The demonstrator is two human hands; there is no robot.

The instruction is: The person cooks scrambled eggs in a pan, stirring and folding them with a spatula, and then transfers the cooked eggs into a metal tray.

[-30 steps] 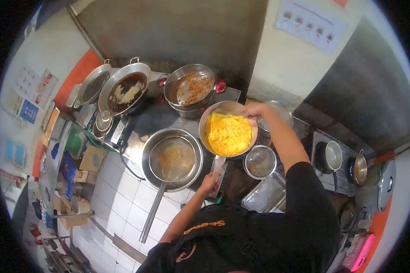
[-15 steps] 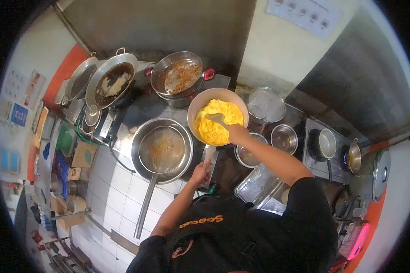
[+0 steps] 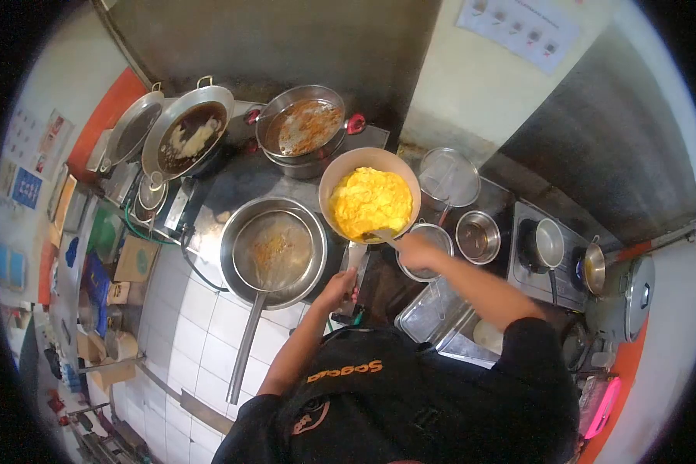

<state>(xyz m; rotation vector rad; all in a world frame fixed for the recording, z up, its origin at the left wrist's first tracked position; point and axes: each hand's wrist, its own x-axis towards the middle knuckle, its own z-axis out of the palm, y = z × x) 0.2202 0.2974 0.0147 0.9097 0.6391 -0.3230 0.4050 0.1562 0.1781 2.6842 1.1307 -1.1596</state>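
Observation:
My left hand [image 3: 339, 290] is wrapped round the pale handle of a frying pan [image 3: 326, 180] that has a beige inside. A mound of yellow scrambled eggs [image 3: 371, 199] fills much of the pan. In my right hand [image 3: 421, 253] is a spatula [image 3: 381, 234], its blade low against the near side of the eggs, close to the pan's rim. To the left of the pan, a long-handled strainer [image 3: 260, 301] with brownish crumbs in its mesh rests over a wide steel bowl [image 3: 226, 259].
Behind stands a red-handled pot [image 3: 339, 104] with brown bits on top. A wok [image 3: 156, 147] of dark oil with a pale frying piece sits at the back left. On the right are a mesh strainer [image 3: 464, 185], a steel bowl [image 3: 479, 237] and a stove [image 3: 523, 267] with small pans.
My right hand has drawn the spatula from the middle of the eggs toward the near rim. The eggs are now gathered in a higher mound. My left hand keeps hold of the handle.

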